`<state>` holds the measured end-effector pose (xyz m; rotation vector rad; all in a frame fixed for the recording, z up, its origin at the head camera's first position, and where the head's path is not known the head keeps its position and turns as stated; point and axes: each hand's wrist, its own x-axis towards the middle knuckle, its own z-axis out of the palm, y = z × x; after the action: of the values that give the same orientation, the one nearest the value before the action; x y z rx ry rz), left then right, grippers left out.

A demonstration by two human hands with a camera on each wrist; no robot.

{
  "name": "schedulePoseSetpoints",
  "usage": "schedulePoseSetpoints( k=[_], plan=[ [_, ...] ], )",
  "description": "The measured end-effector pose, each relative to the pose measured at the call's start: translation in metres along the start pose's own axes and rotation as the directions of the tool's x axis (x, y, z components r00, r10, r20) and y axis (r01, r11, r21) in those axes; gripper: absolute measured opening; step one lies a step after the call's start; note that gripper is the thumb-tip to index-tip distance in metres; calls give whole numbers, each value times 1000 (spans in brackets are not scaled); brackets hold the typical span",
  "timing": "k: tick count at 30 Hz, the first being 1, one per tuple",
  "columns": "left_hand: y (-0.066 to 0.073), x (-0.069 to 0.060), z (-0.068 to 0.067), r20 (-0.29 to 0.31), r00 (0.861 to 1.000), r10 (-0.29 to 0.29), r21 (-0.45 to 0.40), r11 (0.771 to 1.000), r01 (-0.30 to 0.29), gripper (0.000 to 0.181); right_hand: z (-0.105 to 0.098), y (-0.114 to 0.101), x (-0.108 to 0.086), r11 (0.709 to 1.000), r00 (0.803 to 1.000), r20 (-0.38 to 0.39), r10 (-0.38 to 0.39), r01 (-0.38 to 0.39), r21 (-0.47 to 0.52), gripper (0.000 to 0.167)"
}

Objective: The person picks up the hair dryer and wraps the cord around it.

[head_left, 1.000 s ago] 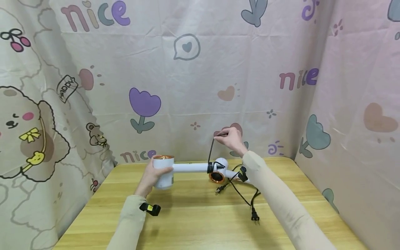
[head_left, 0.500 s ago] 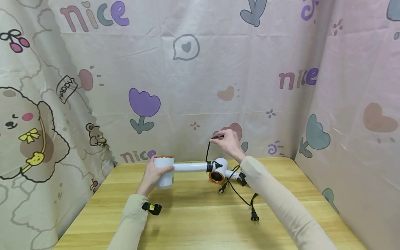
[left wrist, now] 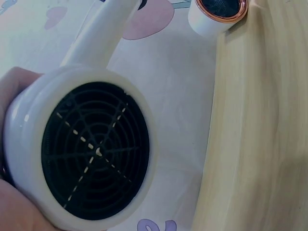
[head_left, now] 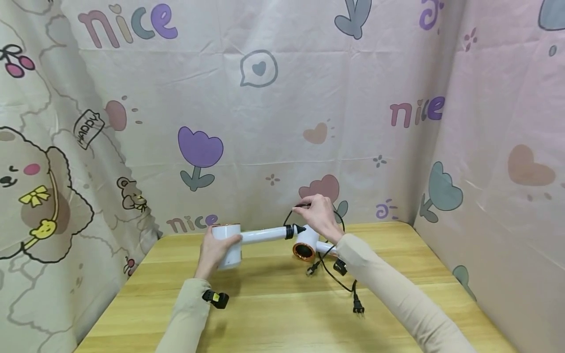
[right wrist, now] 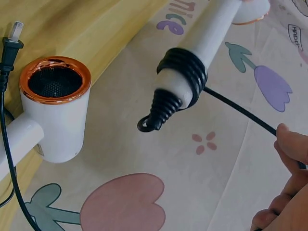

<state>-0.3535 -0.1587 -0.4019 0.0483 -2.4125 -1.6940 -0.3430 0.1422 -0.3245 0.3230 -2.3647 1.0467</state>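
A white hair dryer (head_left: pixel 228 247) with a copper-coloured rim is gripped round its barrel by my left hand (head_left: pixel 212 251), its handle pointing right. The dark rear grille (left wrist: pixel 96 149) faces the left wrist camera. Several turns of black cord (right wrist: pixel 187 70) wrap the handle's end, beside the ribbed cord sleeve (right wrist: pixel 163 108). My right hand (head_left: pixel 319 214), raised above the handle's end, pinches the cord between thumb and fingers. A taut stretch of cord (right wrist: pixel 240 108) runs from the wraps to those fingers in the right wrist view.
A second white hair dryer (head_left: pixel 306 241) lies on the wooden table (head_left: pixel 265 314), below my right hand. Two black plugs (head_left: pixel 358 305) and loose cord lie near it. A patterned curtain (head_left: pixel 260 122) hangs behind the table.
My right hand has come down and slightly left with the cord. The handle's end has tilted up a little and moved left. A loop of cord now shows behind the right hand.
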Motion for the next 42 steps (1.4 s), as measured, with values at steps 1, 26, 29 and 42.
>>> schedulePoseSetpoints(
  k=[1,26,29,42],
  plan=[
    [0,0,0,-9,1000,1,8,1000,-1,92,0,-1,-1,1000,1000,0,-2,2,6,10],
    [10,1,9,-251,968,-21,-26,1000,15,94,10,4,-21,997,998,35,52,-54,59,9],
    [11,2,8,-248,967,-62,-122,992,32,94,11,10,-22,995,996,85,39,-47,89,13],
    [15,4,15,-191,969,-157,-412,909,66,85,18,37,-30,987,930,367,-13,-47,154,28]
  ],
)
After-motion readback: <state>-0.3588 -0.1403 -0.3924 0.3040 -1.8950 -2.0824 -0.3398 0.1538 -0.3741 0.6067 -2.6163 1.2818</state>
